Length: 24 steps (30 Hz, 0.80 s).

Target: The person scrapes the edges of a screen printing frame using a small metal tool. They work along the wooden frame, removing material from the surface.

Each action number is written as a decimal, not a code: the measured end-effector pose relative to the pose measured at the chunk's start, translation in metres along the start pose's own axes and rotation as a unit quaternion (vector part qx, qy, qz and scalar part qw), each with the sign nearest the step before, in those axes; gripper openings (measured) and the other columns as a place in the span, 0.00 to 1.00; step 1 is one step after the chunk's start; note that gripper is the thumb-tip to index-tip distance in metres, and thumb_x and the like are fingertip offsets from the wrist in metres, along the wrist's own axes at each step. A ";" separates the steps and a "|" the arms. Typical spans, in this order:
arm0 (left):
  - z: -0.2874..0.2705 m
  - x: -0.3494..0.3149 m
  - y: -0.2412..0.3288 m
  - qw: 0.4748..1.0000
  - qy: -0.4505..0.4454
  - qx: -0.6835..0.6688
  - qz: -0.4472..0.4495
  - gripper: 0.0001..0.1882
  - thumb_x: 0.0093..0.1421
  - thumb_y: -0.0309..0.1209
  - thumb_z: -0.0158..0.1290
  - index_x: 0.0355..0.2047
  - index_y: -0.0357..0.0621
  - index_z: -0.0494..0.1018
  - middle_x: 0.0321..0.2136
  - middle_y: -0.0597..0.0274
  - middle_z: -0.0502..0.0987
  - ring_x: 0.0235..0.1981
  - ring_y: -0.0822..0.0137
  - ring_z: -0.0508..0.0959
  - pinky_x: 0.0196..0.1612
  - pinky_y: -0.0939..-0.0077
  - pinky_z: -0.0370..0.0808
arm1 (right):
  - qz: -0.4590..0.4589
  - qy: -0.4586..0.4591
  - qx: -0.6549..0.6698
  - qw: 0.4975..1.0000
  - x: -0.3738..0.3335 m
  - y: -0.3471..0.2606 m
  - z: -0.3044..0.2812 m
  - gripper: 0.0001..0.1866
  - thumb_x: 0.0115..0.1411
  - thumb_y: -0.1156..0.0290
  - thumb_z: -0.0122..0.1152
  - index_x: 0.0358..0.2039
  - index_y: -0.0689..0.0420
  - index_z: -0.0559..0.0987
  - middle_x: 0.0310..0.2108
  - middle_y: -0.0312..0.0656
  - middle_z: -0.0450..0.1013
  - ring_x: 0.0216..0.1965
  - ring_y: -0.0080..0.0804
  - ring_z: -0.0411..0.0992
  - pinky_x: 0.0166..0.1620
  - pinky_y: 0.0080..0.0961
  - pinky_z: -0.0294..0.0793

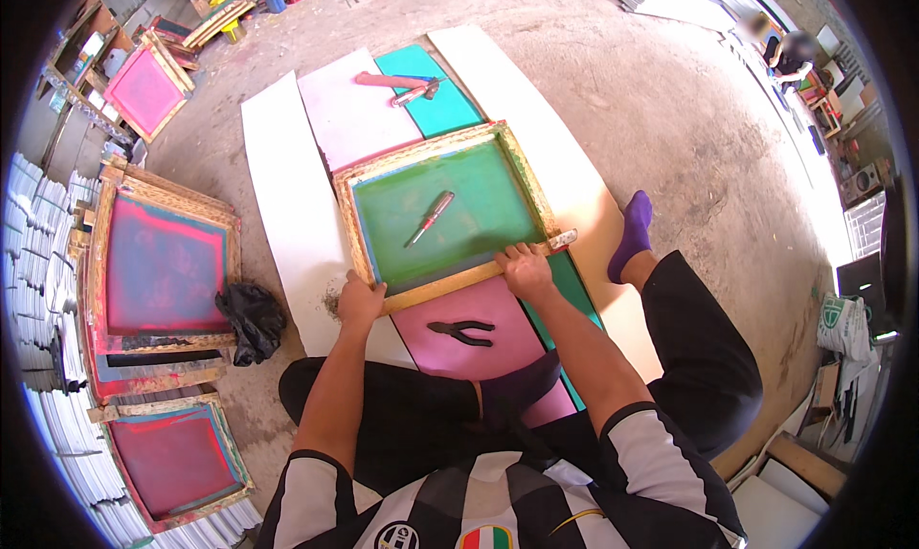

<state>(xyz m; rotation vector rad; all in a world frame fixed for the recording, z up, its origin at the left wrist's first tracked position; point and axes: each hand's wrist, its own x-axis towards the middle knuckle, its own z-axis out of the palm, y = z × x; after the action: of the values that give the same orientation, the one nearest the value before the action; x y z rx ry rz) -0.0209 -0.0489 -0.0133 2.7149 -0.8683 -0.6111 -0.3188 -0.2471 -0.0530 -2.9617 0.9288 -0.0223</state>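
Seated on a bare concrete floor (670, 118), the person grips the near rail of a wooden frame (445, 214) with green mesh. The left hand (359, 302) clasps the near left corner; the right hand (525, 269) closes over the near rail toward the right corner. The frame lies flat on white, pink and teal boards (287, 204) spread on the floor. Pliers (462, 332) lie on the pink board just below the frame, between the forearms. A screwdriver (430, 218) with a red handle rests on the green mesh. A purple sock (632, 233) shows to the right. At left, stacked frames (163, 271) with pink mesh sit beside a black bag (251, 319). Farther off, tools (402, 88) lie on the teal board.
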 end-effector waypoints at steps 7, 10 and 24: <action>0.026 0.011 -0.020 0.998 0.054 -0.015 0.041 0.25 0.62 0.41 0.57 0.48 0.31 0.67 0.42 0.35 0.79 0.43 0.36 0.81 0.47 0.46 0.78 | -0.024 0.028 -0.058 0.998 -0.001 -0.003 -0.025 0.16 0.58 0.66 0.61 0.48 0.50 0.81 0.43 0.40 0.78 0.53 0.41 0.73 0.65 0.47 0.65; 0.038 0.009 -0.023 0.993 0.092 -0.040 0.068 0.24 0.62 0.40 0.57 0.48 0.32 0.67 0.42 0.35 0.79 0.42 0.35 0.81 0.46 0.45 0.78 | -0.019 0.055 -0.061 0.996 -0.005 0.000 -0.037 0.17 0.58 0.65 0.63 0.49 0.49 0.82 0.43 0.40 0.78 0.53 0.40 0.73 0.66 0.47 0.63; 0.060 0.012 0.001 0.988 0.068 -0.074 0.117 0.30 0.63 0.40 0.57 0.58 0.33 0.64 0.50 0.36 0.75 0.46 0.36 0.80 0.48 0.44 0.78 | 0.048 -0.035 0.092 0.994 -0.026 0.030 -0.017 0.18 0.61 0.52 0.64 0.46 0.49 0.85 0.46 0.42 0.79 0.53 0.44 0.75 0.63 0.50 0.67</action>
<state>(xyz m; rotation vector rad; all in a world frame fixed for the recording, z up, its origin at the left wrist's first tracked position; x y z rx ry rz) -0.0396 -0.0622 -0.0697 2.4437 -1.0420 -0.4189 -0.3577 -0.2573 -0.0372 -2.7280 1.0002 -0.0007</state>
